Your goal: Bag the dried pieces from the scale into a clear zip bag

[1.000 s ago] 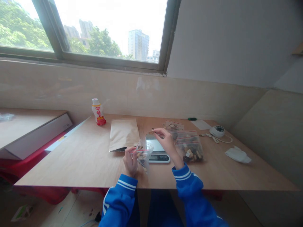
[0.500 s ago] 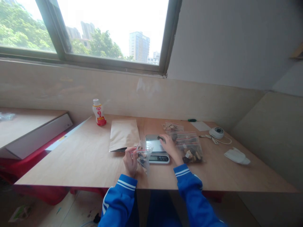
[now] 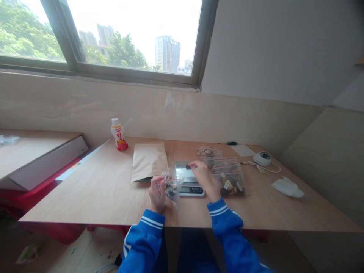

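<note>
No text, number or brand can be read with certainty. Red print is seen on the label of the small white plastic bottle (image 3: 118,138) at the far left of the table; its characters are too small. Digits on the display of the silver digital kitchen scale (image 3: 189,186), near the middle, are blurred. Dial markings on the white round device (image 3: 263,157), far right, are not resolved.
</note>
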Demonstrator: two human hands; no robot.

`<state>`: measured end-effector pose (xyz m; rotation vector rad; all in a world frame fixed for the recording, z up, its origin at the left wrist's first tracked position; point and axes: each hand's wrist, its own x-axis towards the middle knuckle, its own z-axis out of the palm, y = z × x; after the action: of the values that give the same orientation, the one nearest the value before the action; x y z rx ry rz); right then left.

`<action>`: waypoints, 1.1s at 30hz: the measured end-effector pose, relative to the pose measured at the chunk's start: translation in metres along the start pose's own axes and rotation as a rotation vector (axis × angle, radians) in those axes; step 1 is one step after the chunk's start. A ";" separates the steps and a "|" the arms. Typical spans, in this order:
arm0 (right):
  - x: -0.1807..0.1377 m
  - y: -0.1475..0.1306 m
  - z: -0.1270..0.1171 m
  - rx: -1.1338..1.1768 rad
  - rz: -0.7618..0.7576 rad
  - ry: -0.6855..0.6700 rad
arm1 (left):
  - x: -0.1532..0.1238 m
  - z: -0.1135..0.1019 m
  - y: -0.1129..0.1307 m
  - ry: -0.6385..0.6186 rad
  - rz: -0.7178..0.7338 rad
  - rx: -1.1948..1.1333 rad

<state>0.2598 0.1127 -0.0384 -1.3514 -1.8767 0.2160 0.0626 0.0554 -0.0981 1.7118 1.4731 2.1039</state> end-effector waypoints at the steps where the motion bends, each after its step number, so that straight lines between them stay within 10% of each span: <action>1: 0.001 -0.010 -0.004 0.067 -0.022 0.018 | 0.000 0.000 -0.001 -0.002 -0.001 -0.004; 8: -0.003 -0.074 -0.027 0.346 -0.119 -0.066 | -0.002 0.000 -0.005 0.001 -0.027 -0.017; 22: -0.067 -0.073 0.015 0.621 0.340 -0.106 | 0.000 0.000 -0.003 0.071 0.048 0.009; 33: -0.068 -0.088 0.021 1.075 0.384 0.076 | 0.000 -0.006 0.006 -0.040 0.172 -0.031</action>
<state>0.1900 0.0236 -0.0377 -0.8840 -1.0784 1.1550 0.0610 0.0485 -0.0935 1.9213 1.3190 2.1452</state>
